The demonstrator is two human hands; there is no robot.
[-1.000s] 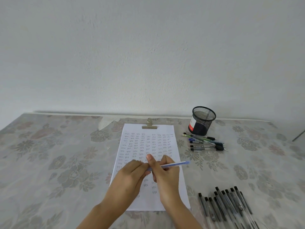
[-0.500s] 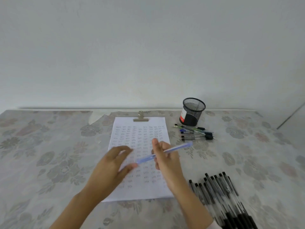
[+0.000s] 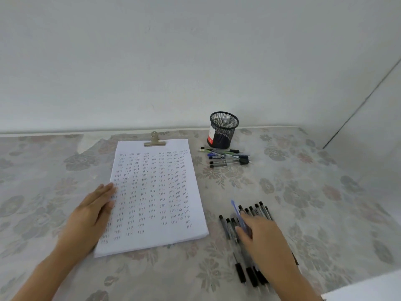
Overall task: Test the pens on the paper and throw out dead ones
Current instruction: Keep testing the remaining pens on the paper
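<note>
**Floral-clothed table: blue pen in right hand above the near pen row**

Surface: table (image 3: 65, 170) under a pale floral cloth, its far edge against a plain light wall.

Paper (image 3: 156, 192): a white sheet or stack lying flat at centre, held at its far end by a metal clip (image 3: 154, 141). Rows of short ink marks cover most of it. The near strip is unmarked.

Left hand (image 3: 93, 211): flat, palm down and fingers straight. The fingertips rest on the left edge of the paper. It grasps nothing.

Right hand (image 3: 264, 237): near right, above a row of black-capped pens (image 3: 230, 229) that lie side by side on the cloth. The hand is motion-blurred. Its fingers appear curled about the lower part of a blue pen (image 3: 235, 208), which juts up and toward the far left from between thumb and fingers. The pen's far end is clear of the paper. Whether the hand touches the row beneath it cannot be told.

Pen row: caps show at the far end, and dark ends show at the near end below the wrist. The middle is hidden by the hand.

Far right: a black mesh cup (image 3: 223, 131) stands upright near the wall, with a red and white item visible through the mesh. Just in front of it a small cluster of mixed pens (image 3: 225, 157) lies on the cloth, roughly parallel and crosswise, well apart from the near row
</note>
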